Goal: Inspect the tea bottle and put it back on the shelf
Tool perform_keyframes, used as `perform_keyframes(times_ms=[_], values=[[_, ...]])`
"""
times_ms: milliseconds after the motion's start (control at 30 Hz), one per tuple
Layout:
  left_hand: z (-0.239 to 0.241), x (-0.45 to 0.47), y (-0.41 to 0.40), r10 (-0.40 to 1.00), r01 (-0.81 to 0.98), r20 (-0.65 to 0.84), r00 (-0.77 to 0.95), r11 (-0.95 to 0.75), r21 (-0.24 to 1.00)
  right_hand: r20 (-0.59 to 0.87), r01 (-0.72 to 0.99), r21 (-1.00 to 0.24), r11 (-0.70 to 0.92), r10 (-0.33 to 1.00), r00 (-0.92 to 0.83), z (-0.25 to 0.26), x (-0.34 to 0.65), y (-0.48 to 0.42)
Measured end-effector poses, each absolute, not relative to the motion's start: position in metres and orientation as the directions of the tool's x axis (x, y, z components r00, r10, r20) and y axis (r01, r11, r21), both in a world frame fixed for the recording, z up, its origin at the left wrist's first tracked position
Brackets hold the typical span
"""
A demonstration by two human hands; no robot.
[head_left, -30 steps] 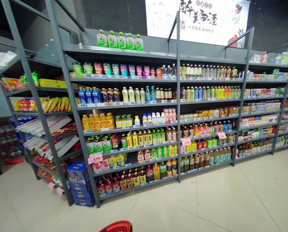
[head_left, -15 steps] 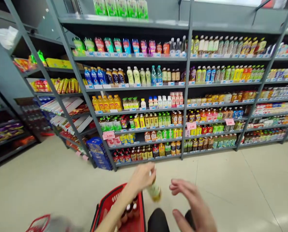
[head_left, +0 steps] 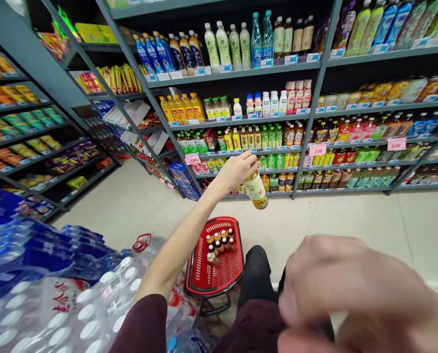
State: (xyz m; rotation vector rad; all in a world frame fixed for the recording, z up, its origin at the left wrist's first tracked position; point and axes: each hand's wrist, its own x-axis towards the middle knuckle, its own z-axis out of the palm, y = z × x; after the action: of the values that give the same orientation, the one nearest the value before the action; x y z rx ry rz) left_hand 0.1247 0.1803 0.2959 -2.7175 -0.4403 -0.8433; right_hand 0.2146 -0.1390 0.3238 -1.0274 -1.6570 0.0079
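Two hands show, one clear and one blurred. Far left, water packs are stacked on the floor in shrink-wrap, caps up, blue ones behind. Side racks hold snack bags. Next, the left hand reaches out at arm's length, maroon sleeve at the elbow. Its fingers are closed around the neck of a bottle. The bottle hangs tilted, cap end in the hand, base down toward the right, held by the top probably because it is easy to lift that way. It is in the air above the floor, in front of the drink shelves, not touching them. Below it a red basket sits on the floor just beside the person's dark knee. Small bottles stand upright at its far end. Right hand is close to the camera, heavily blurred, fingers seem curled; cannot tell if it is open or closed. It seems to hold nothing.
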Motion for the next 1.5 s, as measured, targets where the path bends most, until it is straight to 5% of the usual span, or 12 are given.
perform_keyframes(times_ms=[100, 167, 267, 333, 467, 700, 833, 1033, 1333, 1500], values=[[0.299, 0.128, 0.179, 0.211, 0.319, 0.578, 0.788, -0.943, -0.091, 0.916, 0.672, -0.293, 0.681, 0.401, -0.008, 0.288, 0.228, -0.091], [0.299, 0.13, 0.178, 0.219, 0.298, 0.571, 0.791, -0.953, -0.047, 0.857, 0.69, -0.455, 0.563, 0.488, 0.166, 0.247, 0.247, -0.049], [0.296, 0.135, 0.182, 0.232, 0.262, 0.553, 0.8, -0.965, 0.025, 0.515, 0.509, -0.805, 0.305, 0.786, 0.342, 0.176, 0.279, 0.007], [0.291, 0.141, 0.188, 0.231, 0.222, 0.544, 0.807, -0.971, 0.084, 0.288, 0.345, -0.923, 0.17, 0.901, 0.326, 0.134, 0.294, 0.033], [0.278, 0.162, 0.209, 0.207, 0.108, 0.529, 0.823, -0.971, 0.212, 0.112, 0.089, -0.991, 0.104, 0.989, 0.096, 0.091, 0.301, 0.064], [0.274, 0.211, 0.29, 0.249, 0.091, 0.334, 0.909, -0.902, 0.423, 0.062, 0.017, -0.998, 0.059, 0.969, 0.241, 0.077, 0.311, 0.117], [0.292, 0.227, 0.331, 0.256, 0.132, 0.156, 0.954, -0.828, 0.545, 0.034, -0.102, -0.993, 0.06, 0.971, 0.238, 0.089, 0.333, 0.133], [0.359, 0.234, 0.339, 0.196, 0.185, -0.037, 0.98, -0.824, 0.535, -0.066, -0.373, -0.927, -0.029, 0.994, 0.087, 0.158, 0.351, 0.109], [0.528, 0.284, 0.33, 0.027, 0.037, -0.026, 0.999, -0.78, 0.624, 0.004, -0.369, -0.925, 0.088, 0.975, 0.221, 0.292, 0.356, 0.091], [0.598, 0.321, 0.312, -0.132, -0.114, -0.002, 0.991, -0.864, 0.491, -0.085, -0.404, -0.913, 0.058, 0.941, 0.328, 0.332, 0.372, 0.095]])
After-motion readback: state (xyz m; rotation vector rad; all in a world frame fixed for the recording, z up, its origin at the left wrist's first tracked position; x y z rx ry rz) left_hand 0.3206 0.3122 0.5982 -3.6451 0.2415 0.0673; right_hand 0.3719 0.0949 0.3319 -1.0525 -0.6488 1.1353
